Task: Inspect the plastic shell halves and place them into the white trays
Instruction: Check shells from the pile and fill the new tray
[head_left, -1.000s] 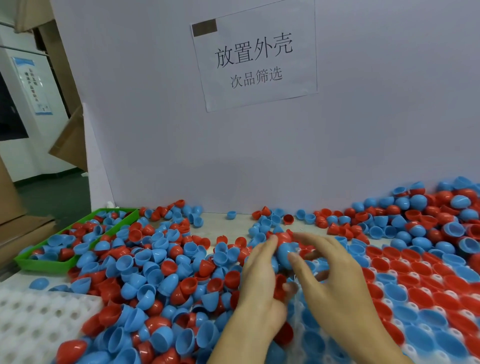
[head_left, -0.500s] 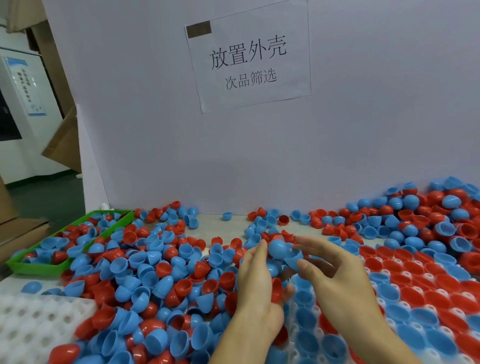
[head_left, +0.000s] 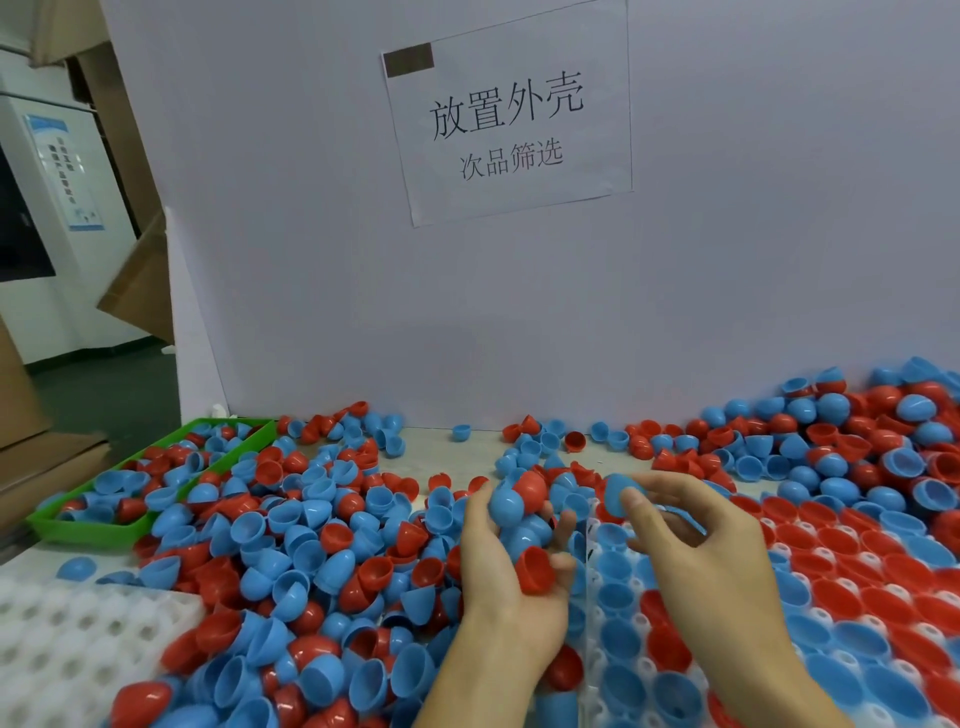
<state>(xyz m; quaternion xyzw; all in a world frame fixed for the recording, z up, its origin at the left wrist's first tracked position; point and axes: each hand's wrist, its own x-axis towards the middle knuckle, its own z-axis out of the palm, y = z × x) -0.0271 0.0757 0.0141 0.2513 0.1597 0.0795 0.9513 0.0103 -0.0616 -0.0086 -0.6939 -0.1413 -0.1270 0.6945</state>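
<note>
The person stands at a bench covered with a loose heap of shell halves (head_left: 291, 525), red and blue, spread across the surface and spilling into a green bin (head_left: 78, 527) at the far left. The left hand (head_left: 506, 566) is cupped palm-up with its fingers curled round a small batch: a blue shell half (head_left: 506, 504) and a red one (head_left: 530, 486) sit at the fingertips, and another red shell half (head_left: 535, 569) rests in the palm. The right hand (head_left: 691, 530) pinches a single blue shell (head_left: 618, 493) between thumb and forefinger, raised above the filled tray (head_left: 644, 665), whose pockets already hold many red and blue halves with their open sides up. A second white tray (head_left: 57, 634) at the lower left shows only bare pockets in the visible part. By appearance the shells are thin, hollow moulded plastic; they are likely very light, fairly stiff at the dome but able to flex at the rim, and smooth enough to slip or nest inside one another. The sound place to hold one is probably across the rim with thumb and forefinger, as the right hand does, which leaves dome and interior exposed for inspection. Firm squeezing could distort the rim, and a loose cupped batch may shed pieces. A paper sign (head_left: 509, 119) is fixed to the backboard.
</note>
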